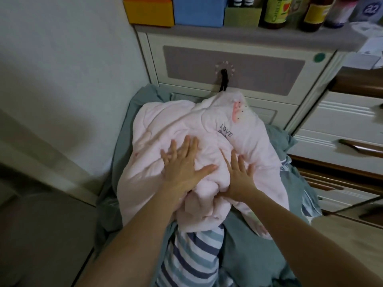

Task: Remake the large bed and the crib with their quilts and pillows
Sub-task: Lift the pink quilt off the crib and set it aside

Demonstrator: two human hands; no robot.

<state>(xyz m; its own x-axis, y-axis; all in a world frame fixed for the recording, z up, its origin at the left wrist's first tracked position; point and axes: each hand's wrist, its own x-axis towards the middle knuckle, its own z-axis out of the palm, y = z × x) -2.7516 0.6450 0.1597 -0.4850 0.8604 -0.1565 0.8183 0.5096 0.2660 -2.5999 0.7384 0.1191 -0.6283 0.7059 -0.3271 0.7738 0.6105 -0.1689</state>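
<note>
Teal cotton sheet [246,255] fills the lower centre. On it we see one pale pink padded quilt [186,129] bunched mid-frame, long axis running bottom to top toward the white cabinet [228,41]. Our left hand [182,164] and right hand [239,172] press it flat, fingers spread.

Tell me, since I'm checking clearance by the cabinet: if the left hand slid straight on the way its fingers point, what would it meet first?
Probably more of the pink quilt bunched ahead of the left hand, then the drawer front behind it; depth is hard to judge.
</note>
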